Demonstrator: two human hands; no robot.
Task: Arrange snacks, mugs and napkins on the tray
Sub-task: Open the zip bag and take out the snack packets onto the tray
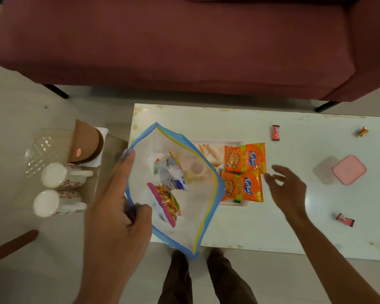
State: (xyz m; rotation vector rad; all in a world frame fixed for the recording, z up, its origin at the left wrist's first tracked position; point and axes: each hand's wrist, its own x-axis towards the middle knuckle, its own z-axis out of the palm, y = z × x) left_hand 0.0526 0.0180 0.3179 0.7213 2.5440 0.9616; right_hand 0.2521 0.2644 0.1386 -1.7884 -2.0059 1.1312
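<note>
My left hand (116,207) grips the edge of a clear zip bag (191,216) with a blue and yellow rim, held open above the white table's left end. Inside it lie a silver-blue snack packet (173,174) and a pink one (166,201). Partly hidden behind the bag is the tray (215,144), with two orange snack packets (244,159) (241,186) lying on its right side. My right hand (287,189) hovers just right of those packets with fingers spread and holds nothing. Two white floral mugs (59,175) (53,202) and a brown napkin holder (86,142) sit at the left.
The mugs and holder stand on a clear glass side table (40,148). On the white table (316,227) lie a pink-lidded box (349,170) and three small candy wrappers (275,132) (362,131) (345,219). A maroon sofa (184,44) runs behind. My legs are below the table's near edge.
</note>
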